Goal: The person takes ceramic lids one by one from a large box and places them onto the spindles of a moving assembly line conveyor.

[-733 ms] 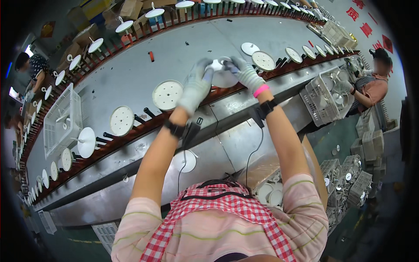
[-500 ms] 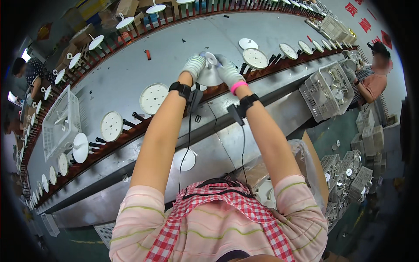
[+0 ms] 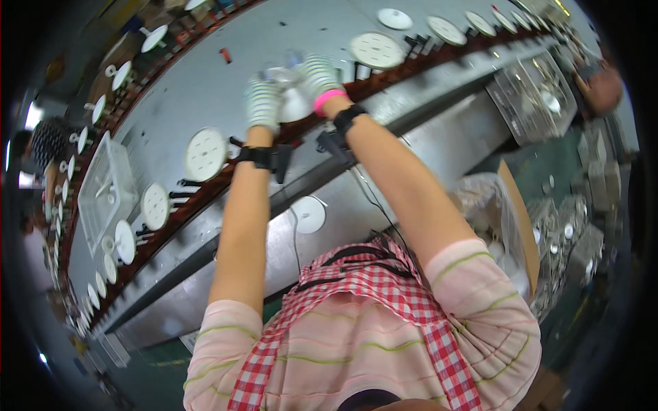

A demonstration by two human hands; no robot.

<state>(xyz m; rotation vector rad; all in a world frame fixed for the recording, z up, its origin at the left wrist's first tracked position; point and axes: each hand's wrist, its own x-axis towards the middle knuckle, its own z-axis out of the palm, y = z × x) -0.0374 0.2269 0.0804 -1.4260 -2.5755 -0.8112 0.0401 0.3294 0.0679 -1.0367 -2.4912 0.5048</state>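
I have both gloved hands, left hand [image 3: 264, 103] and right hand [image 3: 319, 75], fingers closed on a white round disc [image 3: 293, 103] above the counter's [image 3: 205, 82] red rail [image 3: 205, 188], mid-handling; seating it needs care.

Knitted cloth gloves are worn on the left hand [image 3: 264, 103] and right hand [image 3: 319, 75]; a smooth, matt white plastic disc [image 3: 295, 103] is gripped between them. The conveyor bench [image 3: 205, 82] is seen as dull grey metal; a crinkled, glossy plastic bag [image 3: 490, 212] is seen beside it.

A long grey conveyor bench [image 3: 226, 89] curves across the frame. White round discs [image 3: 205, 153] line its dark front rail [image 3: 205, 195]. A clear plastic crate [image 3: 106, 188] sits at left.
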